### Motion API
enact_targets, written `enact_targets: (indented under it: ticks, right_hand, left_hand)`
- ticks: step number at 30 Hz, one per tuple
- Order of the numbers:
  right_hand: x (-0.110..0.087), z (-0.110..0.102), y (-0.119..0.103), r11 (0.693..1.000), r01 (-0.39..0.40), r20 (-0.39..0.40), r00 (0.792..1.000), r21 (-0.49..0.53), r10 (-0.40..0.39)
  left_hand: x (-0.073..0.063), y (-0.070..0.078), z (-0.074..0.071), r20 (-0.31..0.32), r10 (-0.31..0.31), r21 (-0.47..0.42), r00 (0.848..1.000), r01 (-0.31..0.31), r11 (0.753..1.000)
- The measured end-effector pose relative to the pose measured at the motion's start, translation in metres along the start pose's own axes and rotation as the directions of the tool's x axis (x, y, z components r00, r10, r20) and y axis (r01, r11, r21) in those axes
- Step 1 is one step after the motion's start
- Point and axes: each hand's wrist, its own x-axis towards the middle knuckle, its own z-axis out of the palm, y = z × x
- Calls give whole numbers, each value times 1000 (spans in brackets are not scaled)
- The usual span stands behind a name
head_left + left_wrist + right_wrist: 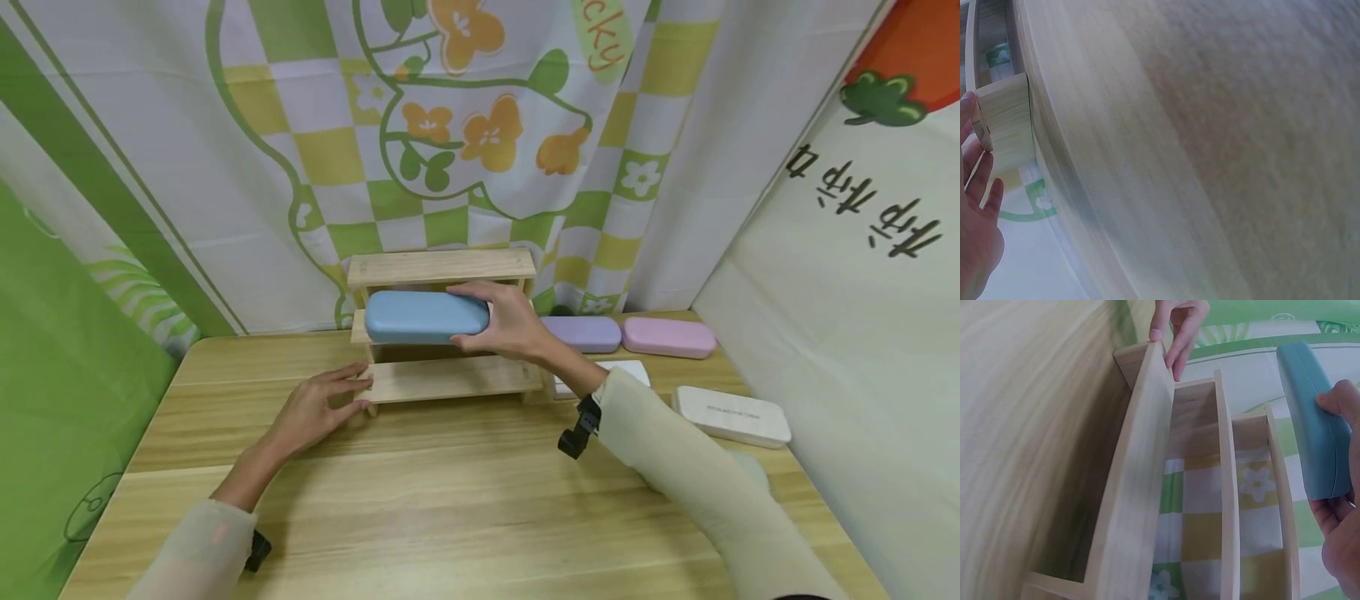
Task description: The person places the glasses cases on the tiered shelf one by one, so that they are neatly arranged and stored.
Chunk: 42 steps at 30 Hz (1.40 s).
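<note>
A tiered wooden rack [453,379] with three steps stands against the curtain at the back of the table. My right hand [510,321] grips a blue oblong case [426,317] by its right end, thumb on the near side and fingers over the far side. In the head view the case appears in front of the rack's middle step; the right wrist view shows it apart from the steps. My left hand [318,410] touches the left end of the lowest step with extended fingers, also visible in the left wrist view beside the rack's end panel [1007,119].
Right of the rack lie a purple case [583,333] and a pink case [670,337]. Nearer are a white case [630,372], partly behind my right forearm, and another white case [731,415] with print. A pale green thing [750,471] shows behind the sleeve.
</note>
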Motion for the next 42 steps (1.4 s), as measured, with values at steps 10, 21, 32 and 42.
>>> enact_targets:
  ticks: [10,21,32,42]
  right_hand:
    - [23,5,-2,999,-32,2,999,16,32]
    - [47,8,2,998,-60,5,998,-6,60]
    - [66,8,7,993,-116,5,993,23,116]
    - [80,14,7,987,-164,15,986,-1,164]
  left_hand:
    - [0,2,0,4,-14,-20,1000,14,1000]
    - [0,1,1,-8,26,-29,1000,-26,999]
    - [1,0,1,-4,29,-32,1000,-29,999]
    - [-1,1,0,-6,15,-24,1000,-15,1000]
